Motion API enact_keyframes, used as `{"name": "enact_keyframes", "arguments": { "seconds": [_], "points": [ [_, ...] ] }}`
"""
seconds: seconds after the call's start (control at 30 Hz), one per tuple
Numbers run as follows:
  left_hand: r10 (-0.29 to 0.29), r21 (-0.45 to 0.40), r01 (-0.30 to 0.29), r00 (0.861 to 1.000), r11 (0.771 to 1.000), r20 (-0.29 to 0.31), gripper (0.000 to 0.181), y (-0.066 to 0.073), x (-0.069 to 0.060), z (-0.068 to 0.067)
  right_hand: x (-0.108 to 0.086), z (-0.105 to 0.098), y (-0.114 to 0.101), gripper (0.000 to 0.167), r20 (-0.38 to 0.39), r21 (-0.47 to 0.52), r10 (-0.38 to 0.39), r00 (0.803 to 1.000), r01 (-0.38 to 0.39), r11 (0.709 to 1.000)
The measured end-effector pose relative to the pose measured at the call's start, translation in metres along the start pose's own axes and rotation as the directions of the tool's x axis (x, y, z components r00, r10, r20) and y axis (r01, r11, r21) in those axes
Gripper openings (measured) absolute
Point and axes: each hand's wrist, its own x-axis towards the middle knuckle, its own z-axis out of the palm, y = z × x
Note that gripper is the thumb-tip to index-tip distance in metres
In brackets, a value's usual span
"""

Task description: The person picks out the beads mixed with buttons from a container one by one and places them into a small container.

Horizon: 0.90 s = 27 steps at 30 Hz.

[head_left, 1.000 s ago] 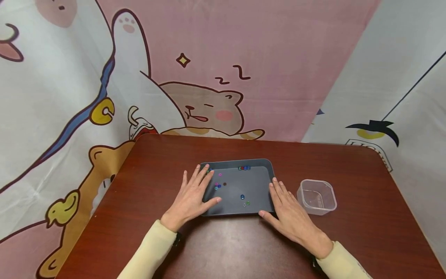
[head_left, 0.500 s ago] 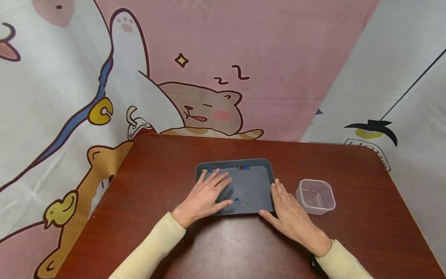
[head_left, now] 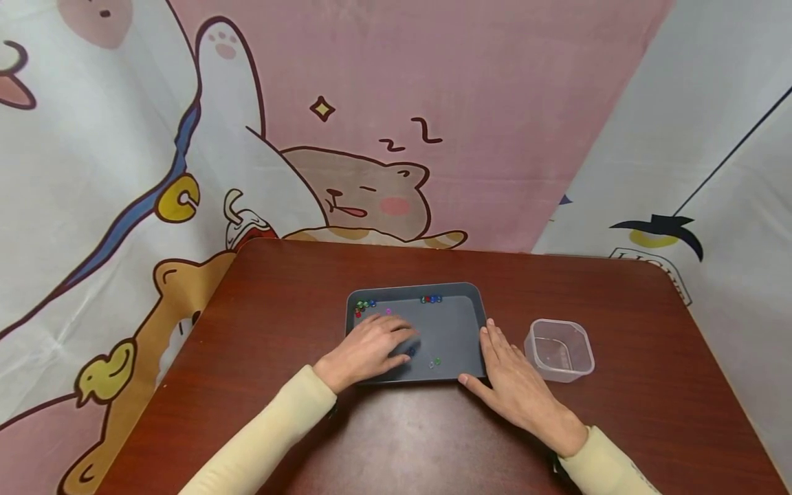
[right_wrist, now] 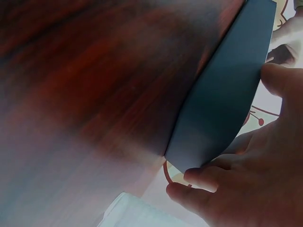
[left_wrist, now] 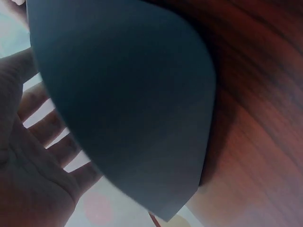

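A dark grey tray [head_left: 454, 330] lies on the table, with small coloured glass-like beads scattered in it. Over its left half is my left hand [head_left: 365, 347], palm down, fingers slightly bent and spread; the left wrist view shows that hand [left_wrist: 38, 165] behind the tray's rim. Blue beads [head_left: 412, 351] lie close to its fingertips, and whatever is beneath the palm is hidden. My right hand [head_left: 520, 388] rests along the tray's right side with straight fingers, thumb at the near corner. Fingertips [right_wrist: 201, 177] touch the tray's outer wall [right_wrist: 222, 90] in the right wrist view.
To the right of my right hand stands a clear plastic container [head_left: 559, 350]. More beads sit in the tray's far left corner [head_left: 361, 307] and along its far wall [head_left: 431, 299]. A cartoon-printed cloth [head_left: 495, 124] hangs behind the brown table [head_left: 297, 275].
My left hand has moved rightward from the tray's left edge over its inside, its fingers bending a little. A blue bead has shifted left. My right hand stays at the right side.
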Motion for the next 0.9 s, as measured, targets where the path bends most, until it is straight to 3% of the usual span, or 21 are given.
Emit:
{"name": "enact_keyframes", "arguments": {
  "seconds": [0.47,0.9],
  "points": [
    [0.063,-0.049,-0.058,0.992,0.997,0.108,0.04,0.006,0.021,0.011,0.0,-0.002,0.0,0.098,-0.005,0.001,-0.006,1.0,0.006,1.0],
    [0.051,-0.002,-0.051,0.99,0.999,0.128,0.032,0.015,0.033,0.016,0.0,-0.002,-0.002,0.096,-0.032,-0.005,-0.028,0.999,0.028,1.0]
  ]
}}
